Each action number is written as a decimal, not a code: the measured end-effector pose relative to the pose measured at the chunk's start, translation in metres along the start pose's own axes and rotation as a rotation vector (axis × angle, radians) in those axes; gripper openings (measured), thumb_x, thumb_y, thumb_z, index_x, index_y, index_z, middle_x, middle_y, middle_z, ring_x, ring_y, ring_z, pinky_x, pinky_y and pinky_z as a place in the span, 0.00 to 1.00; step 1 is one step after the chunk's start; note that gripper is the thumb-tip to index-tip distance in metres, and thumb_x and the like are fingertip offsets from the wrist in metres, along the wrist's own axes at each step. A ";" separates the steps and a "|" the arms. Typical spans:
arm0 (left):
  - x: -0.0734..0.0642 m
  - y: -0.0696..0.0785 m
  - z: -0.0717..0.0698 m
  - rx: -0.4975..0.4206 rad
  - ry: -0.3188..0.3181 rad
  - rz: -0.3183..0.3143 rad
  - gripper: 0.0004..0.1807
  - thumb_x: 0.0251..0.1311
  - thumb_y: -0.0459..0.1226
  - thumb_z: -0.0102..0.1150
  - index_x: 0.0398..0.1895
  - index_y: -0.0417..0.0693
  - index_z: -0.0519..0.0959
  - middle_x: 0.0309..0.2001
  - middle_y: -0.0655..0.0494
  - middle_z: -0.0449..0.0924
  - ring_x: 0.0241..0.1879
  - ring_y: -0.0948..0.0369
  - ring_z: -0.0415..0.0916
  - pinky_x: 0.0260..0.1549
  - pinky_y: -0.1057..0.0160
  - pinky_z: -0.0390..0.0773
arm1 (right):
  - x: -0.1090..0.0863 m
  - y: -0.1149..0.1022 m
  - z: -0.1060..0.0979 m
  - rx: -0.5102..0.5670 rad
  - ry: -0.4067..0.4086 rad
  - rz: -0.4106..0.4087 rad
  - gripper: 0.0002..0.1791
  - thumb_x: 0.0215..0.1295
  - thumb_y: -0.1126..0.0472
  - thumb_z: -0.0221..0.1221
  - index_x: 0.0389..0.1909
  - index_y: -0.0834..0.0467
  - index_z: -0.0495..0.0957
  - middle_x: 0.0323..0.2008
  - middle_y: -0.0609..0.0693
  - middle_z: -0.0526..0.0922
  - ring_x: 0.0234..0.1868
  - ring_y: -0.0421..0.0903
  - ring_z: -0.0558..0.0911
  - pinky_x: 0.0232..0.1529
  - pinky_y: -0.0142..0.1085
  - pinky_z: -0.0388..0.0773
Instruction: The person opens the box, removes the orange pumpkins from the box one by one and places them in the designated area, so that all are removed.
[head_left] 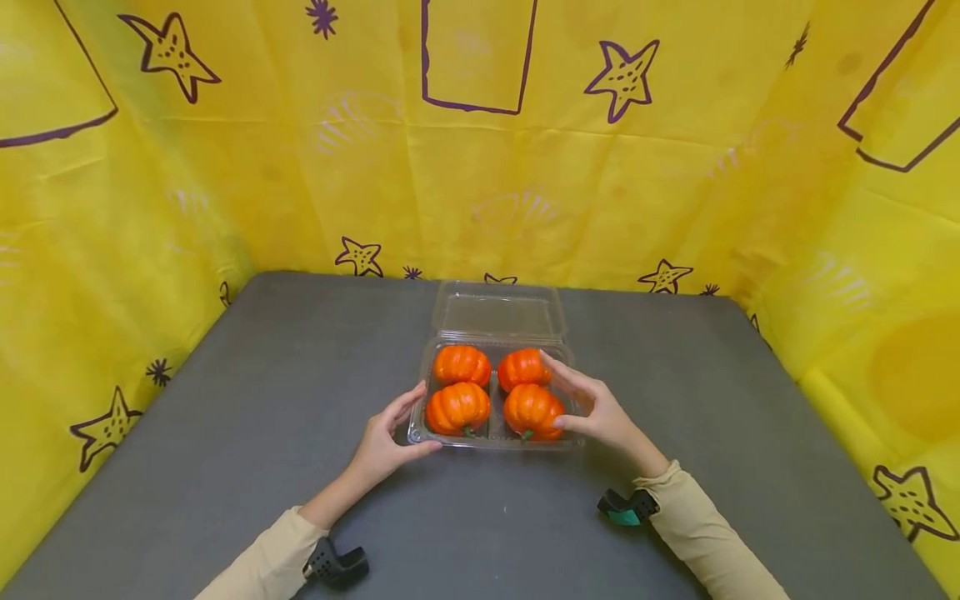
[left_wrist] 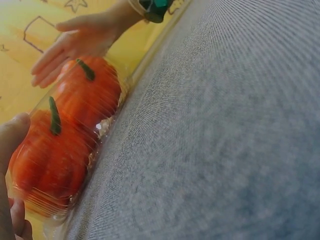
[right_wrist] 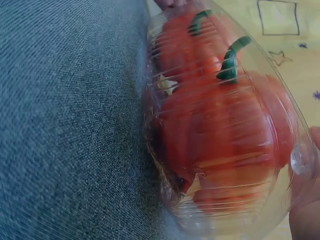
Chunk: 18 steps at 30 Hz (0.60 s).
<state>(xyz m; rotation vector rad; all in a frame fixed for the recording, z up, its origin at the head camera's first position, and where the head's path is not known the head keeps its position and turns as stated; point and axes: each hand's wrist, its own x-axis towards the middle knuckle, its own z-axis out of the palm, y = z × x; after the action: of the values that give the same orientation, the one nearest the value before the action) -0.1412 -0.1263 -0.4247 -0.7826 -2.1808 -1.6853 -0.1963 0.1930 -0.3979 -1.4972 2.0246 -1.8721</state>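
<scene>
A clear plastic clamshell container (head_left: pixel 495 437) lies on the table with its lid (head_left: pixel 498 312) folded back, away from me. Inside are orange toy pumpkins with green stems: a front left one (head_left: pixel 457 408), a front right one (head_left: pixel 531 408), a back left one (head_left: pixel 462 365) and a back right one (head_left: pixel 519 368). My left hand (head_left: pixel 378 450) grips the container's front left corner, thumb along the front and fingers at the side. Over the right side spreads my right hand (head_left: pixel 603 412), thumb beside the front right pumpkin and straight fingers by the back right one.
The grey table (head_left: pixel 315 358) stretches around the container on every side. Yellow cloth (head_left: pixel 480 192) with star drawings hangs along the back and both sides. Each wrist wears a dark strap mount, the right one (head_left: pixel 628 507) with a green part.
</scene>
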 end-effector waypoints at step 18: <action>0.001 0.004 0.000 0.014 0.000 -0.016 0.39 0.31 0.19 0.69 0.53 0.20 0.63 0.55 0.27 0.63 0.54 0.39 0.62 0.49 0.54 0.63 | 0.012 -0.029 0.015 -0.368 -0.139 -0.038 0.24 0.39 0.74 0.68 0.42 0.72 0.76 0.46 0.68 0.75 0.52 0.64 0.69 0.58 0.44 0.59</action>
<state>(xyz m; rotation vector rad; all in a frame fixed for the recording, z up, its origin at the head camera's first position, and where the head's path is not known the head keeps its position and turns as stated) -0.1396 -0.1257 -0.4214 -0.7635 -2.2026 -1.6760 -0.1768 0.1787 -0.3731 -1.6956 2.3807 -1.4120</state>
